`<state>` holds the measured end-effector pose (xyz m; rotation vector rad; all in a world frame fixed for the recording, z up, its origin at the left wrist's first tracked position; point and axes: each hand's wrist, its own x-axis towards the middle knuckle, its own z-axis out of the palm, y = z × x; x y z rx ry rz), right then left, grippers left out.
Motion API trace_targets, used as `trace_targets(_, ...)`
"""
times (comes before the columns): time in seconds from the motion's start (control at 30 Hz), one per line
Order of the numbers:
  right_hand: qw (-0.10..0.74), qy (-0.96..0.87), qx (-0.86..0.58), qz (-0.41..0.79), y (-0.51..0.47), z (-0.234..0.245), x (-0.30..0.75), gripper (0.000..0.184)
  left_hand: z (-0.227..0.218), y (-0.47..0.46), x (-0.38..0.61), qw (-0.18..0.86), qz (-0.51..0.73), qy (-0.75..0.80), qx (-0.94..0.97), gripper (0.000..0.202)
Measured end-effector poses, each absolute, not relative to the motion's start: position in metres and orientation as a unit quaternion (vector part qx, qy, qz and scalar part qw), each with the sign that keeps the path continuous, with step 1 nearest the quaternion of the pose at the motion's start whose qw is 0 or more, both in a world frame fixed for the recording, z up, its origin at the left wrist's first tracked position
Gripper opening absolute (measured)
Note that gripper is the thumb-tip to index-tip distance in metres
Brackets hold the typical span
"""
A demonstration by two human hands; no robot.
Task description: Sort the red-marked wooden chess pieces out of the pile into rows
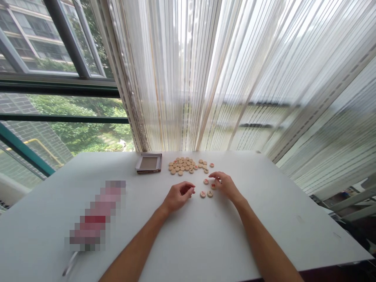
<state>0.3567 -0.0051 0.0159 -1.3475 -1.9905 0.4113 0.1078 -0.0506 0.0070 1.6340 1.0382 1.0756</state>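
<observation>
Several round wooden xiangqi pieces lie on the white table, some showing red or dark characters. My right hand reaches over the table with fingers apart and bent downward. Its thumb side is at a red-marked piece, partly covered by the hand; whether it touches cannot be made out. Just beyond its fingertips lies another red-marked piece. My left hand hovers left of a red-marked piece and a dark-marked piece. Its fingers are loosely curved, with a gap to the thumb and nothing visible between them.
A cluster of pieces, mostly blank side up, lies toward the table's far edge. Left of it stands a shallow open box. A blurred-out pinkish object lies on the left of the table. Sheer curtains hang behind.
</observation>
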Motion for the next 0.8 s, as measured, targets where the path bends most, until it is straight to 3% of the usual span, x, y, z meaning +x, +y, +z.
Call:
trace_targets(0.17,0.315,-0.798,-0.487,0.164,-0.0064,0.0168,0.3577,0.049,0.0057,-0.0503,0.1082,0.446,0.433,0.420,0.661,0.029)
trace_targets(0.8,0.325,-0.783,-0.504,0.162,-0.0071,0.0173,0.3548,0.048,0.0047,-0.0492,0.1070,0.448,0.431,0.419,0.662,0.029)
